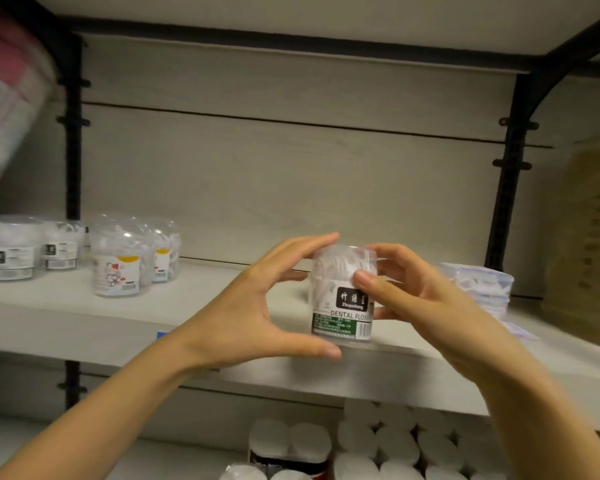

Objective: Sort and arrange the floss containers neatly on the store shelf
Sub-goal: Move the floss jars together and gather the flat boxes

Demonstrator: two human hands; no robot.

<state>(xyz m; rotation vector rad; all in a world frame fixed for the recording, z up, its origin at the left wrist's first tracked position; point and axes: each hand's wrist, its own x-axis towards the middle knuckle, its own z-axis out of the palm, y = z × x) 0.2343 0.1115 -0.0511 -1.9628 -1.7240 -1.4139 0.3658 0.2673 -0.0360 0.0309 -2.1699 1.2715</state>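
A clear round floss container [340, 306] with a black and green "DENTAL FLOSS" label is upright at the front of the pale shelf [84, 323]. My right hand [413, 299] grips it, thumb on the label and fingers behind. My left hand [267, 306] cups around its left side, fingertips at the lid and thumb under the base. At the shelf's left stand two low containers with black labels [11, 251] [61, 247] and two taller ones with cartoon labels [116, 261] [163, 251].
A stack of flat floss packets [482, 285] lies right of the held container. A tall yellowish pack [586, 237] fills the far right. A pink bundle [7, 109] hangs at the upper left. Rolls of white paper [395, 448] sit on the shelf below.
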